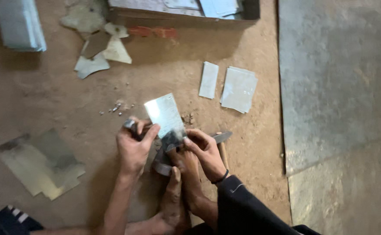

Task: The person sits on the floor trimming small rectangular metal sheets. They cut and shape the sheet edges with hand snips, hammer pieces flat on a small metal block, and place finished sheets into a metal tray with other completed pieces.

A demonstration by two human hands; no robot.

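Head view: the person sits on the dirt floor [47,93] and works a small rectangular sheet-metal piece [165,114] over a dark iron block [163,164] that a bare foot [173,204] pins against the ground. The left hand [134,148] is closed around a short dark metal tool [129,125] and its thumb reaches up to the piece's lower left edge. The right hand [205,152] pinches the lower right corner of the piece between thumb and fingertips, so both hands are gripping and neither is open.

To do this step well, I judge the piece should sit flat and square on the block before any pressure comes, with fingertips kept off the line where the tool meets the metal, since cut edges look sharp. The foot should hold the block firm so it cannot rock.

The piece is thin, pale grey and shiny; its upper left corner throws back a bright glare, while its lower end, between the two hands, is in shadow. It tilts up and away from the hands.

Beyond the right hand lie two more cut blanks [231,86] side by side. A wooden hammer handle [222,153] shows just past the right hand's knuckles. Out past the left hand lies a larger bent sheet [42,163], and further off are offcut scraps [97,52].
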